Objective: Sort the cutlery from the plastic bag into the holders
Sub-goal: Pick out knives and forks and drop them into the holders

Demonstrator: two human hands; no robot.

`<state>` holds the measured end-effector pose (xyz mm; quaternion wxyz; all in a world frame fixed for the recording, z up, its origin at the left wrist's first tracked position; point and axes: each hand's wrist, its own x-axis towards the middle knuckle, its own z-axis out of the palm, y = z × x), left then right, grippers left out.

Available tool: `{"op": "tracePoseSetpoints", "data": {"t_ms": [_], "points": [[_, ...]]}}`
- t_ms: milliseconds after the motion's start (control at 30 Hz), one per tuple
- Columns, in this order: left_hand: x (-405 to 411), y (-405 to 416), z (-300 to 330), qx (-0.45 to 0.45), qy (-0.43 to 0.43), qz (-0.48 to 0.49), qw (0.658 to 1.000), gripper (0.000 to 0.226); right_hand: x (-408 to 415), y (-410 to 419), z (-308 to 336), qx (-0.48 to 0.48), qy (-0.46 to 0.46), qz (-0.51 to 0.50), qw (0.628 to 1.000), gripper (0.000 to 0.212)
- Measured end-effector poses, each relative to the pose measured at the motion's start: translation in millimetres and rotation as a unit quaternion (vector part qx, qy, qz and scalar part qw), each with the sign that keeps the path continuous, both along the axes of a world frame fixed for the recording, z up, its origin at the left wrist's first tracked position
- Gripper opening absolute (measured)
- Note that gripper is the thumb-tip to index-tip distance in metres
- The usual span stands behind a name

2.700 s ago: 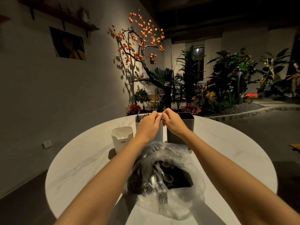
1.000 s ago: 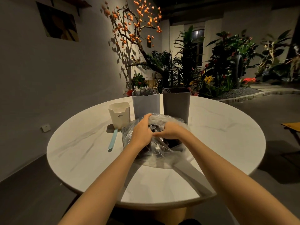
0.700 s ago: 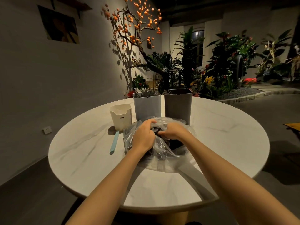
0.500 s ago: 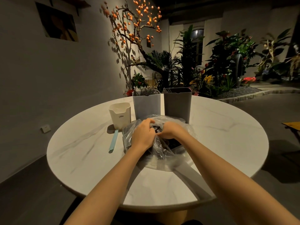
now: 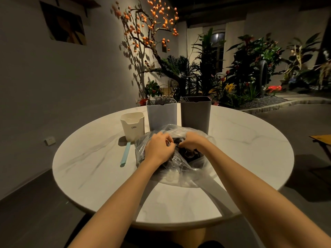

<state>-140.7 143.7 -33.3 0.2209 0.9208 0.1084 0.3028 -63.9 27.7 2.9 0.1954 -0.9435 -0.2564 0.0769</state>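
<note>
Now the plastic bag [image 5: 179,169] is found on the table [image 5: 250,144] before 2 tall holders [image 5: 162,113], both hands, left [image 5: 159,149] and right [image 5: 194,142], are curled inside its mouth, and 1 piece should be pulled out slowly.

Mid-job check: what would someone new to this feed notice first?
Both hands, left hand and right hand, dig into the clear plastic bag at the round table's centre. Behind it stand two tall grey holders, beside a small cream holder.
</note>
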Motion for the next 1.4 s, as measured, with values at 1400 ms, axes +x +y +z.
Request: {"op": "tracePoseSetpoints", "data": {"t_ms": [1400], "points": [[-6,-4,-2,0.104,0.022,0.006,0.994,0.025,-2,-12,12,-0.029,0.058,-0.007,0.998,0.023]]}}
